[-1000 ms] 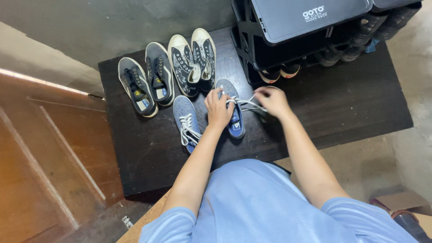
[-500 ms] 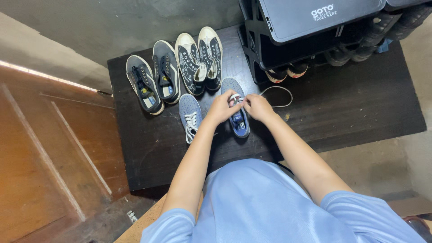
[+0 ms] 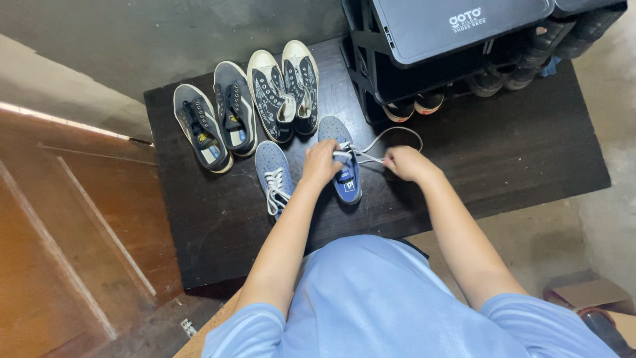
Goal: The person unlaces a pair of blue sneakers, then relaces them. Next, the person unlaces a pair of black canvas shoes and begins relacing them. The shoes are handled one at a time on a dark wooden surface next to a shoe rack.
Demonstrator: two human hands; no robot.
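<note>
Blue sneaker: lies on the dark mat in front of the person, toe pointing away; its middle is covered by the left hand, so only toe and heel show

Left hand: rests on the sneaker's lacing area, fingers curled and pressed down on it; whether the fingertips also pinch a lace is hidden

White lace: runs out from the sneaker to the right and loops over the mat; one end disappears into the right hand

Right hand: closed into a loose fist around the lace, just to the right of the sneaker and apart from it; fingertips not visible

Second blue sneaker: just left of the first, white laces slack, heel partly covered by the left forearm

Two dark grey sneakers: side by side at the mat's far left

Two black patterned sneakers with cream soles: beside the grey pair, overlapping a little

Black shoe rack: upper right, cut off by the top edge; shoes on its lower shelf are mostly in shadow and hard to make out

Cardboard box: bottom right, cut off
</note>
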